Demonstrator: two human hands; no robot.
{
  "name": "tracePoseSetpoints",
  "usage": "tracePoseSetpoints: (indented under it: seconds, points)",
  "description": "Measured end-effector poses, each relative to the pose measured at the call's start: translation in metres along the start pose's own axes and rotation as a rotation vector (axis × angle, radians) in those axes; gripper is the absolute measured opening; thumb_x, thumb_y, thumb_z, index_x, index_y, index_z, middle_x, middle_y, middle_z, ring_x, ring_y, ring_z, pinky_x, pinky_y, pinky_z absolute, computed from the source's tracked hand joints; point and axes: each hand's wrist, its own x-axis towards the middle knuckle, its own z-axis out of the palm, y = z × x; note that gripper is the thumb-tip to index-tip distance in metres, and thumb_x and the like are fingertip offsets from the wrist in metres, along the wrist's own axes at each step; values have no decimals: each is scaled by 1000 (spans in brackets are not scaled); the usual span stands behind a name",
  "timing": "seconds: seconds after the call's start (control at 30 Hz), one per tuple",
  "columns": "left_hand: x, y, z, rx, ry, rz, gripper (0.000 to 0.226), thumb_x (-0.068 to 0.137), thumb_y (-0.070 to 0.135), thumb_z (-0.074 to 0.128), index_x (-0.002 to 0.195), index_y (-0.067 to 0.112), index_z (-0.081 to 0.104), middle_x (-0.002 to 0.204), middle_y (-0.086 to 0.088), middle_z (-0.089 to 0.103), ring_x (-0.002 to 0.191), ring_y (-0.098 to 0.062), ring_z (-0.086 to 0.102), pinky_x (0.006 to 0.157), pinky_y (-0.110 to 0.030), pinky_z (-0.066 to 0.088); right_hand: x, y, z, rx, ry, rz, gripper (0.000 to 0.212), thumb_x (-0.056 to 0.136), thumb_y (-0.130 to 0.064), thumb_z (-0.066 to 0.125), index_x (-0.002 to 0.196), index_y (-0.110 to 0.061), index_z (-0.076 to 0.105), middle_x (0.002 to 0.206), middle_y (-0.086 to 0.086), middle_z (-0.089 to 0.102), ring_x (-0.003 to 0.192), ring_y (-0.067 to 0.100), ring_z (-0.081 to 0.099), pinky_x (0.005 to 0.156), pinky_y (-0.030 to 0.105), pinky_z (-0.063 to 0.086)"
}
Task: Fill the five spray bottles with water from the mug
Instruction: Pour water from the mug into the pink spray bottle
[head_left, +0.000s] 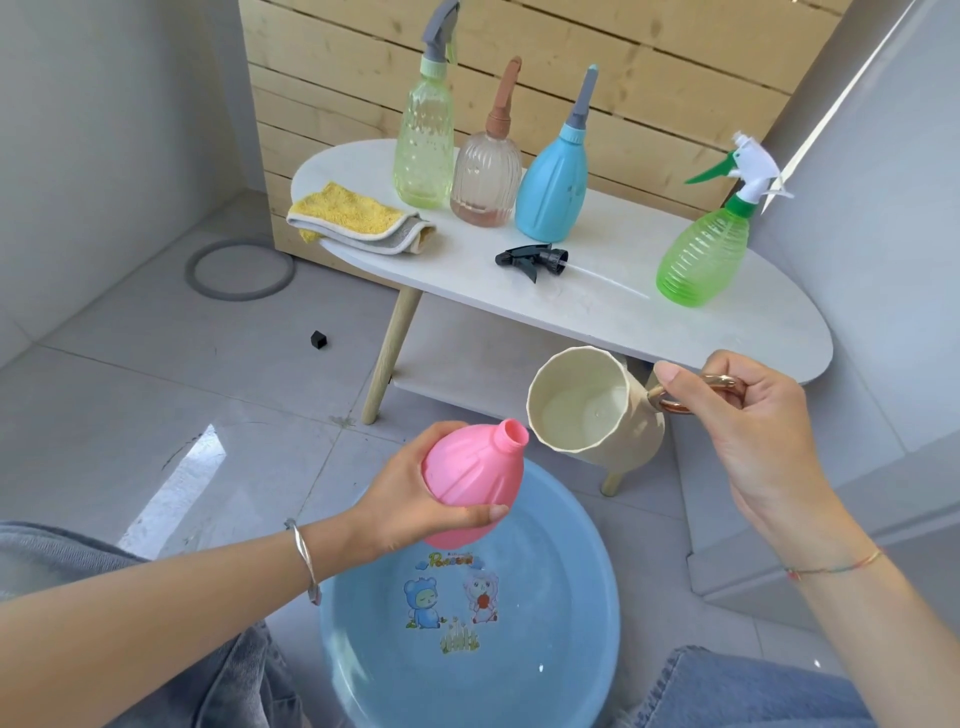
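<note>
Mug faceted, cream; pink bottle ribbed

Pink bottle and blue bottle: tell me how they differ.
The pink bottle is held tilted in the left hand over the basin; the blue bottle stands upright on the table.
The pink bottle's neck is open, with no sprayer; the blue bottle has a grey spray head fitted.
Both are opaque plastic with the same ribbed, teardrop shape.

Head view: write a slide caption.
Left hand holds open pink bottle over basin; right hand tips mug toward it.
</note>
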Motion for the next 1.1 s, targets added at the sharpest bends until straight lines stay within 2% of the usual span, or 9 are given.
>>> tracePoseSetpoints:
  seconds: [0.07, 0.17, 0.23, 0.33, 0.47, 0.7, 0.83, 0.97, 1.1]
  points:
    - [0, -1, 0, 4, -2, -1, 84, 43, 52, 89, 119, 37, 56, 109, 12, 66, 100, -8, 66, 82, -26, 57, -2, -4, 2, -29, -23, -14, 54, 66, -44, 81, 51, -13, 39, 52, 22, 43, 69, 27, 51, 64, 20, 40]
    - [0, -2, 0, 5, -8, -2, 81, 43, 52, 89, 116, 40, 56, 107, 15, 66, 99, -7, 66, 83, -28, 58, -3, -10, 6, -63, -8, -37, 46, 78, -18, 75, 54, -7, 38, 42, -10, 47, 68, 26, 45, 54, 17, 31]
    - [-1, -2, 0, 6, -8, -4, 82, 43, 52, 89, 116, 40, 56, 107, 15, 67, 98, -6, 66, 83, -29, 58, -4, -14, 9, -124, -6, -49, 44, 80, -12, 73, 54, -7, 38, 37, -16, 38, 63, 22, 45, 50, 16, 28]
    - [-2, -3, 0, 11, -6, -9, 83, 42, 53, 89, 117, 40, 55, 108, 13, 66, 99, -6, 65, 84, -30, 58, -3, -17, 12, -161, -13, -45, 44, 79, -11, 73, 52, -12, 38, 36, -16, 28, 48, 6, 46, 49, 16, 28]
    - [-2, -4, -1, 21, -13, -11, 84, 42, 55, 89, 117, 40, 55, 109, 13, 66, 100, -8, 65, 84, -32, 59, -4, -22, 15, -198, -48, -62, 50, 75, -26, 78, 50, -14, 37, 42, -15, 24, 60, 22, 37, 57, 30, 25]
    - [-2, -6, 0, 9, -16, -12, 83, 43, 54, 90, 117, 41, 56, 109, 13, 66, 101, -10, 66, 84, -33, 59, -5, -25, 19, -239, -50, -107, 48, 68, -44, 72, 56, -9, 41, 50, 2, 31, 58, 23, 39, 54, 29, 26]
    - [-3, -5, 0, -2, -20, -18, 81, 43, 53, 89, 116, 42, 56, 106, 16, 67, 97, -5, 66, 79, -27, 58, -4, -27, 20, -279, -66, -148, 44, 72, -36, 73, 54, -12, 41, 54, 19, 34, 55, 22, 34, 51, 25, 25]
    - [-3, -5, 0, -5, -21, -21, 80, 43, 53, 89, 116, 42, 56, 104, 18, 66, 95, -3, 66, 77, -24, 58, -6, -29, 21, -315, -74, -185, 43, 74, -26, 72, 55, -5, 39, 51, -2, 29, 51, 9, 27, 48, 18, 22]
    - [-3, -5, 0, -3, -19, -23, 82, 43, 54, 88, 117, 42, 55, 107, 14, 66, 96, -3, 65, 76, -22, 57, -6, -32, 23, -358, -80, -218, 43, 75, -27, 71, 57, -2, 42, 53, -4, 32, 50, 7, 27, 49, 15, 23]
